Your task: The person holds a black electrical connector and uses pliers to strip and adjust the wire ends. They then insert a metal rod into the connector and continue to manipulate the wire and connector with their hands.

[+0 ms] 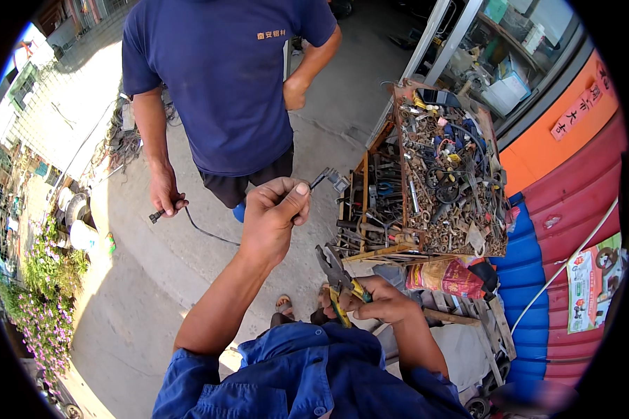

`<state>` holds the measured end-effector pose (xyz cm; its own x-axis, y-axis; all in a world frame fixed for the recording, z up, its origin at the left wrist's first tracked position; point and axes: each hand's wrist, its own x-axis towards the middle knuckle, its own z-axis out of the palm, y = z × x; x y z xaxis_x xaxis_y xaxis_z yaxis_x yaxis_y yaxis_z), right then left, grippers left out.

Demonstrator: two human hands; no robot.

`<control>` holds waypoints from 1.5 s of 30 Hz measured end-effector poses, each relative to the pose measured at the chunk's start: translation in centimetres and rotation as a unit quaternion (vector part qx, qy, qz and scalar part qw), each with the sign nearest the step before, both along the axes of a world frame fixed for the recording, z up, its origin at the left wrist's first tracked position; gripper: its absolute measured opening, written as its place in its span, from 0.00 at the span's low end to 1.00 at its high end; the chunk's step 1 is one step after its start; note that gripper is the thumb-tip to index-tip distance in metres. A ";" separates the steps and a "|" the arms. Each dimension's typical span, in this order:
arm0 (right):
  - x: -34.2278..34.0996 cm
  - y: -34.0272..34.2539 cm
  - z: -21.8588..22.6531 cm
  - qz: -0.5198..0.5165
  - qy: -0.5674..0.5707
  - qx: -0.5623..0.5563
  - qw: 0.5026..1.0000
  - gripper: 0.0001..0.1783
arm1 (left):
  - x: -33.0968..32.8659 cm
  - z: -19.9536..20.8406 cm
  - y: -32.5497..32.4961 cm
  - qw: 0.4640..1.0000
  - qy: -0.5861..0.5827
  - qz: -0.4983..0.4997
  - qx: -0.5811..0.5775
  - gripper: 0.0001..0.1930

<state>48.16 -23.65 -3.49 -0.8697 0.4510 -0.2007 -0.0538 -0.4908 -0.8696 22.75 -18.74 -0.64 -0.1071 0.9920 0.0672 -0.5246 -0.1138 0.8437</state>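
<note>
My left hand is raised in front of me, thumb and fingers closed on a black cable. At the cable's end, just beyond my fingertips, is a grey connector-like piece. Lower and to the right, my right hand grips pliers with yellow and dark handles. Their metal jaws point up and look slightly parted, apart from the cable. A thin dark cable runs from behind my left wrist to a co-worker's hand, which holds its end with a black plug.
A co-worker in a navy shirt stands facing me. To the right is a workbench heaped with bolts, tools and metal scraps, with racks of tools on its side. A red sack and wooden pallet lie below. Flowers grow at left.
</note>
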 end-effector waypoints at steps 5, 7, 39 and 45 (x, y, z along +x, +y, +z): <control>0.5 -2.6 4.3 0.135 -0.126 0.207 0.961 0.19 | -0.6 -0.8 0.4 1.000 0.001 0.015 -0.016 0.09; 0.8 -3.2 6.5 0.091 -0.058 0.194 0.975 0.18 | -0.3 -0.8 0.6 1.000 -0.003 0.019 -0.024 0.09; -3.6 -0.3 4.8 -0.251 -0.394 0.622 0.628 0.22 | 1.9 -0.5 -0.5 1.000 -0.006 0.000 -0.017 0.08; -3.5 0.0 4.7 -0.262 -0.393 0.606 0.640 0.21 | 2.2 -0.4 -0.7 0.999 -0.040 -0.004 -0.026 0.09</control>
<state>44.66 -23.69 1.17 -0.3805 0.8785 0.2888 0.7530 0.4757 -0.4547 24.94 -19.39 -1.00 -0.1015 0.9948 0.0066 -0.5911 -0.0656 0.8039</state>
